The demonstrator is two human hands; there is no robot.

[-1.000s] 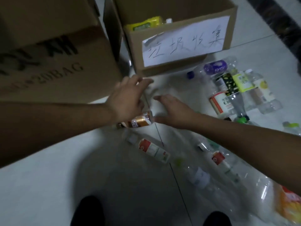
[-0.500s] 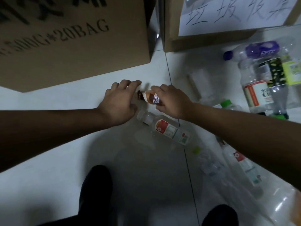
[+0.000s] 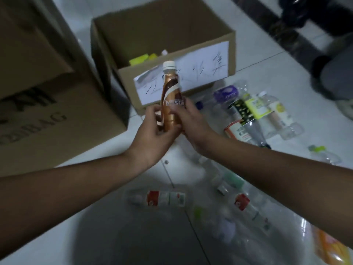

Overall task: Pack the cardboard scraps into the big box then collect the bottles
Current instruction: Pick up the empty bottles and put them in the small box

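A brown coffee bottle (image 3: 170, 96) with a white cap stands upright in the air, gripped at its lower half by my left hand (image 3: 152, 138) and my right hand (image 3: 193, 123). Right behind it sits an open cardboard box (image 3: 191, 33) with a white handwritten paper label (image 3: 206, 64); something yellow-green lies inside. Empty plastic bottles lie on the floor: a clear one with a red label (image 3: 162, 198) below my hands, a purple-labelled one (image 3: 226, 93), and several more to the right.
A large closed brown carton (image 3: 44, 104) stands at the left. A clear plastic bag with bottles (image 3: 248, 217) lies at lower right. A dark floor border (image 3: 286, 33) and another person's shoe (image 3: 345, 109) are at upper right. My own feet are hidden.
Both hands have lifted the brown coffee bottle off the floor and turned it upright, in front of the labelled box. The view has tilted up.
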